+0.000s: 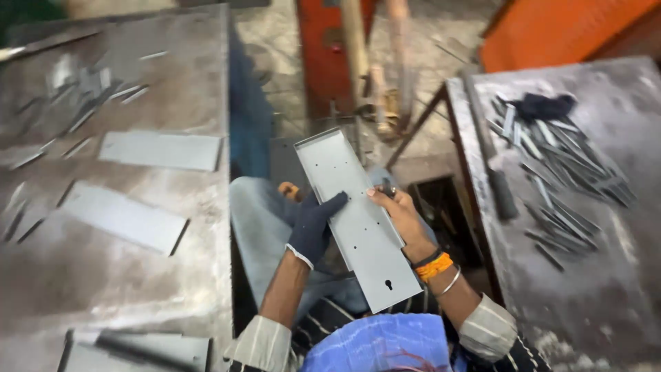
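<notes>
Holding a long grey metal plate (358, 220), gloved left hand (311, 227) grip closed on it, bare right hand (399, 217) likewise

left counter (103, 275): plates (162, 150) mid, near edge bare | right counter (620, 289): strips (551, 172) far half, near half bare

Long grey sheet-metal panel (357, 219) with small holes and a keyhole slot, held tilted between both hands. Left hand (313, 226) in a dark glove, gripping the left edge; bare right hand (401, 217) on the right edge, orange band at the wrist. Flat metal plates (160, 150) on the left surface (138, 275). Pile of narrow metal strips (558, 172) on the right surface (606, 289).
</notes>
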